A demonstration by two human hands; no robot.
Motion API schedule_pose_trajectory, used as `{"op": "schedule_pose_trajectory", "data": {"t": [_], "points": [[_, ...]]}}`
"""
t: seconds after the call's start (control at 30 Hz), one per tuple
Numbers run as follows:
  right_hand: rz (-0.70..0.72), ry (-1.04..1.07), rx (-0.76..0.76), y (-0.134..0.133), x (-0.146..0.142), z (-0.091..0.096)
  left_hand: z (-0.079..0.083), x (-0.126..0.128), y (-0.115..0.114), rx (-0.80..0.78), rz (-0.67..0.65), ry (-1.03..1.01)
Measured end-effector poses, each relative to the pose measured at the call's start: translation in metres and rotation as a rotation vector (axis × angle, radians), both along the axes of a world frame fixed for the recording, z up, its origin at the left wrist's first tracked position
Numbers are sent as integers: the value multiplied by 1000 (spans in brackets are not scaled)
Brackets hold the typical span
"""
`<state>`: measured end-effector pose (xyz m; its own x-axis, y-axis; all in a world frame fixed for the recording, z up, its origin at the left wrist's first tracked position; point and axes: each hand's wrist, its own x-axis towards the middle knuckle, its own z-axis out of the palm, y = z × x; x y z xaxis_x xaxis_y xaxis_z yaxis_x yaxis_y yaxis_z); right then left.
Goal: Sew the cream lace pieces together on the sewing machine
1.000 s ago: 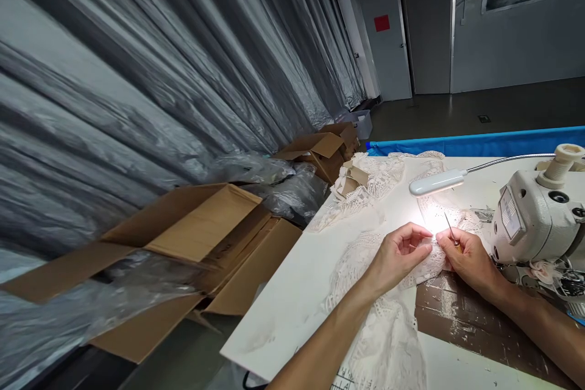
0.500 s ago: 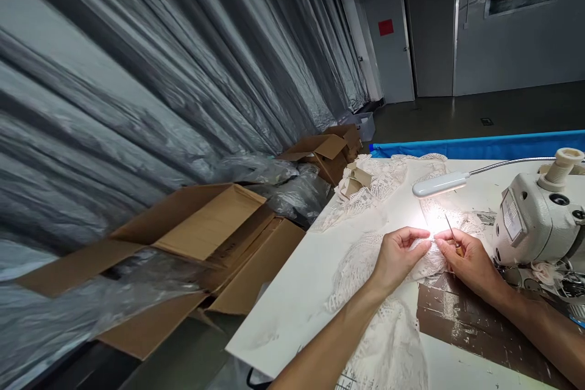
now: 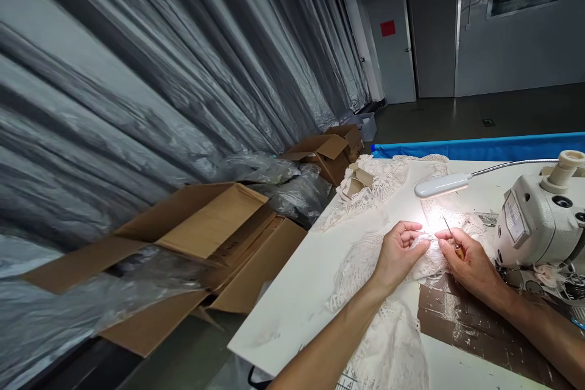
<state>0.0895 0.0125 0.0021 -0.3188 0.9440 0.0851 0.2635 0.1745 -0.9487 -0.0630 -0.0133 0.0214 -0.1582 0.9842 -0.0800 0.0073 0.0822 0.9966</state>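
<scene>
White lace fabric is bunched up between my two hands, brightly lit from above. My left hand has its thumb on the lace edge, with the fingers curled behind and slightly lifted from the thumb. My right hand pinches the lace between thumb and forefinger. Tucked in that same hand is an awl with a wooden handle, its thin metal spike pointing up and away. More of the lace trails over the table toward me, under my left forearm.
A sewing machine stands close on the right. The lamp hangs just beyond my hands. Another lace pile and a cardboard piece lie at the table's far left. Open cardboard boxes sit left of the table.
My left forefinger has lifted away from the thumb and drawn back from the right fingertips, so more lace shows between the hands. The right hand has barely moved.
</scene>
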Motion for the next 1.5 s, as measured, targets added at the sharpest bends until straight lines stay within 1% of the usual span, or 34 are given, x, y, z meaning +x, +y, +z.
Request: {"op": "schedule_pose_trajectory", "data": {"t": [0.07, 0.2, 0.33, 0.43, 0.57, 0.73, 0.9, 1.07, 1.1, 1.17, 1.27, 1.37, 1.43, 1.5], "points": [[-26, 16, 33, 2, 0, -4, 2, 1, 0, -15, -6, -30], [-84, 27, 67, 5, 0, -10, 6, 2, 0, -42, -4, -27], [-116, 33, 86, 7, 1, -11, 7, 1, 0, -68, -6, -30], [-100, 30, 113, 7, 1, -8, 7, 1, -1, -84, -21, -36], [-66, -33, 120, 6, 1, -5, 8, 2, -2, -97, -47, -36], [-48, -45, 139, 5, 1, -5, 9, 2, -2, -88, -67, -43], [-19, 3, 76, 5, 1, -4, 8, 3, -2, -83, -75, -34], [5, 16, -19, 5, 1, 1, 9, 3, -3, -86, -97, -20], [12, 13, -19, 4, 1, 2, 9, 3, -3, -84, -105, -11], [19, -12, 40, 3, 1, 3, 9, 3, -4, -80, -124, 14], [17, -61, 182, 0, 1, 4, 7, 4, -4, -75, -158, 34], [24, -51, 300, -5, 0, 7, 6, 3, -4, -58, -191, 63], [-18, -21, 353, -8, 0, 10, 7, 3, -5, -57, -208, 108], [-108, 7, 353, -9, -1, 11, 9, 1, -5, -74, -222, 123]]}}
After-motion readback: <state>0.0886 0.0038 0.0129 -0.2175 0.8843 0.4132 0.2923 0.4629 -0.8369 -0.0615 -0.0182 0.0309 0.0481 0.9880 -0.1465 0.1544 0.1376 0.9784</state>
